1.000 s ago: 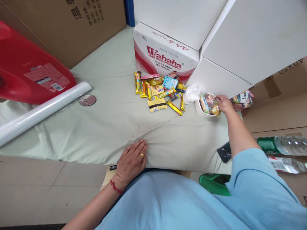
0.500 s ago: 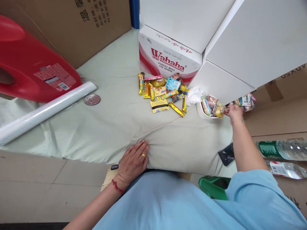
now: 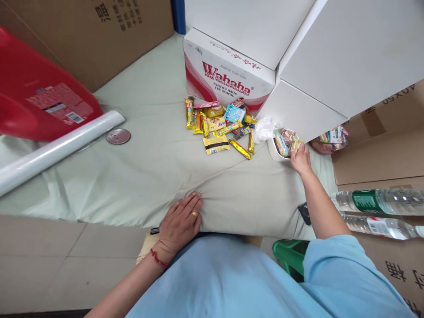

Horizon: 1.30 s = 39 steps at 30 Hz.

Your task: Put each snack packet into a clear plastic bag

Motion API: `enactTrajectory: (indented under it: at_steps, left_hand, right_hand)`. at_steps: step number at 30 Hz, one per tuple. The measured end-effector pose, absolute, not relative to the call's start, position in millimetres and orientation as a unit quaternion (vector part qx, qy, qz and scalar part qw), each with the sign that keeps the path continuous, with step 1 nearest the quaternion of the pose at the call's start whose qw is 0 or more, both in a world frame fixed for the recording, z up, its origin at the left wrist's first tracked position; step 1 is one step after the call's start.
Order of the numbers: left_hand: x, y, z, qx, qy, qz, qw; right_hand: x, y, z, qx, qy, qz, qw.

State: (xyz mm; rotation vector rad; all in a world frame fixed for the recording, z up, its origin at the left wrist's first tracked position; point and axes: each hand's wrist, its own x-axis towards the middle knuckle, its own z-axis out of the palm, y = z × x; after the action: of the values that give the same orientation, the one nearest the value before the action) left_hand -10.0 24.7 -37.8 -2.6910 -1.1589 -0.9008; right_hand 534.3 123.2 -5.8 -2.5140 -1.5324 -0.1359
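My left hand [image 3: 181, 221] lies flat on the pale green cloth [image 3: 139, 176] at the front edge, fingers stretched out and holding nothing. At the right rim of a white bowl [image 3: 273, 152], my right hand [image 3: 301, 159] has its fingers closed on a yellow wrapped snack [image 3: 296, 145]. More packaged snacks [image 3: 282, 143] fill the bowl. Left of it sits a crumpled clear plastic bag [image 3: 263, 129]. Beyond that is a loose pile of small snack packets [image 3: 225, 125], mostly yellow. To the right of my hand rests a clear bag of snacks [image 3: 331, 140].
A Wahaba-style water carton [image 3: 228, 75] and white boxes [image 3: 304, 101] stand behind. On the left are a red jug [image 3: 49, 97], a plastic film roll [image 3: 62, 148] and a round metal disc [image 3: 118, 136]. A dark phone [image 3: 304, 213], bottles [image 3: 367, 201] and a green stool [image 3: 289, 256] are at right.
My right hand has moved left from beside the bagged snacks to the bowl's right side, onto the yellow wrapped snack. My left hand stays flat on the cloth. The view has shifted slightly.
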Motion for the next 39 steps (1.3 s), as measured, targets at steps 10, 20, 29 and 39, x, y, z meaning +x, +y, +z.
enactTrajectory:
  at_steps: [10,20,29,39]
  left_hand:
    - [-10,23,-39,-0.877,-0.383,-0.288,0.03]
    - [-11,23,-39,-0.877,-0.388,-0.282,0.016]
    - [-10,22,-41,-0.872,-0.394,-0.291,-0.008]
    - [-10,22,-42,-0.874,-0.396,-0.283,-0.005]
  right_hand:
    - [508,81,-7,-0.736,-0.62,-0.209,0.171]
    - [493,57,-17,-0.792,-0.58,-0.161,0.105]
    - [481,61,29,-0.842,-0.522,-0.12,0.066]
    - [399,188,49,-0.734,-0.663,-0.09,0.118]
